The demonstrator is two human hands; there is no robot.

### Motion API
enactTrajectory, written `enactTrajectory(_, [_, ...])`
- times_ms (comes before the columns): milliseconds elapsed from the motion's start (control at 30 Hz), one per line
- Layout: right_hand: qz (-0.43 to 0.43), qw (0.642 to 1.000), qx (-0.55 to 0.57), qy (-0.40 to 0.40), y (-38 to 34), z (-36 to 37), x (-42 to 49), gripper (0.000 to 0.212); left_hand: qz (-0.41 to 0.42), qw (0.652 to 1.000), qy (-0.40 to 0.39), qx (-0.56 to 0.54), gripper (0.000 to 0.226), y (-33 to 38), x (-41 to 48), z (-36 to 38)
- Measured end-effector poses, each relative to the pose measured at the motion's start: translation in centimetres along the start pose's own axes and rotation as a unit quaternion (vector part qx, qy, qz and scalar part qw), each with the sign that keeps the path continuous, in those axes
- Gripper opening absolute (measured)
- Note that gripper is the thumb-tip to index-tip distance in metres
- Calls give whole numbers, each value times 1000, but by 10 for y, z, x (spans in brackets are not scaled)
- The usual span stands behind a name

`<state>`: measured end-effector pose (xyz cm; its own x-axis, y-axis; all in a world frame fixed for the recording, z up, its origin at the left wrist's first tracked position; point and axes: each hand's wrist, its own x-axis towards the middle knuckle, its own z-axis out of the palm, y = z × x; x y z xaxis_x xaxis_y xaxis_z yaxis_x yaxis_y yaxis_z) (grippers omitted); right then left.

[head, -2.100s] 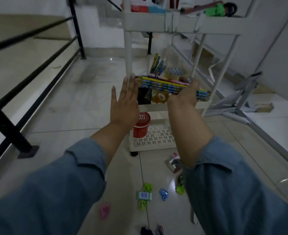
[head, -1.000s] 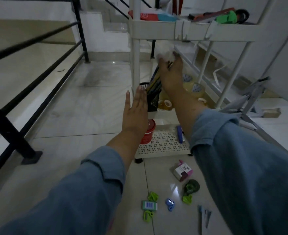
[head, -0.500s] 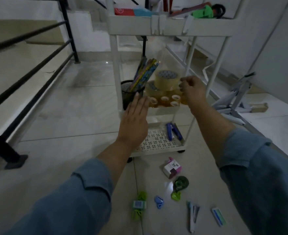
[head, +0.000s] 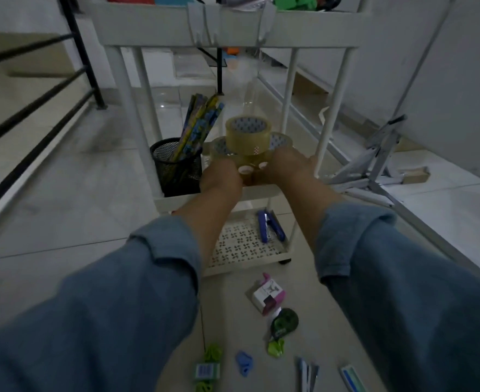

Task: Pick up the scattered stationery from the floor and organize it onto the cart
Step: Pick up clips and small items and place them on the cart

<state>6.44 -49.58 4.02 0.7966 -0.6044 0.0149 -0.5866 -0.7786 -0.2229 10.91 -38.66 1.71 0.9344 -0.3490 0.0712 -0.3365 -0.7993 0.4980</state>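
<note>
While both arms are reaching forward in blue sleeves, I am reading the left hand (head: 222, 176) and right hand (head: 288, 165) as sitting on the middle shelf of the white cart (head: 154, 25), one on each side of a cluster of tape rolls. The large tape roll (head: 247, 134) is resting on top of two more wide rolls, and the small tape rolls (head: 246, 169) are lying between the two hands. Both hands are touching the cluster at its base. Their fingers are pointing away from the camera and are hiding behind the knuckles, so I cannot tell whether either hand is gripping a roll.

Just left of the tape, a black mesh pen cup (head: 176, 168) is holding a bundle of patterned pencils (head: 199, 123). A blue stapler (head: 270, 226) is lying on the perforated bottom shelf.

Stationery is lying on the floor in front of the cart — a pink-and-white box (head: 268, 295), a green correction tape (head: 285, 322), a blue clip (head: 244, 362), green clips (head: 207, 369) and several pens (head: 308, 374).
</note>
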Motion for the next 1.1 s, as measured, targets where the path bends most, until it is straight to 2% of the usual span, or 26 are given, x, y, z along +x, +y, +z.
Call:
enactTrajectory(67, [10,999,-38,-20,-2,-3,3,63,-24,1000,-1,3,19,3,11,0])
enactTrajectory(133, [5,997,-52,-50,0,-3,5,72,-42,999,-11,-20,21,2,22,1])
enactTrajectory(200, [-6,997,-50,-51,4,-1,7,77,-41,998,-38,-25,26,1,24,0])
enactTrajectory(267, [-17,998,-46,-42,6,-1,9,76,-47,999,-20,-3,25,1,26,0])
enactTrajectory(433, [-12,996,23,-88,8,8,22,83,-46,998,-19,30,26,0,25,-1])
enactTrajectory(533, [-21,995,86,-54,12,9,18,78,-33,999,-18,21,23,-3,24,-3])
enactTrajectory(633, [5,989,143,-33,17,10,15,69,-13,999,-7,31,24,-3,20,-6])
enactTrajectory(733, [-21,991,132,0,16,13,13,71,-3,998,12,61,22,2,16,-10])
enactTrajectory(833, [-15,992,122,6,21,6,10,57,8,996,12,83,20,5,14,-13])
enactTrajectory(1000, [-16,986,168,11,26,-12,-2,42,19,993,-22,119,19,7,7,-16])
enactTrajectory(1100, [31,972,231,27,26,-18,-5,36,17,992,-32,119,22,10,5,-20])
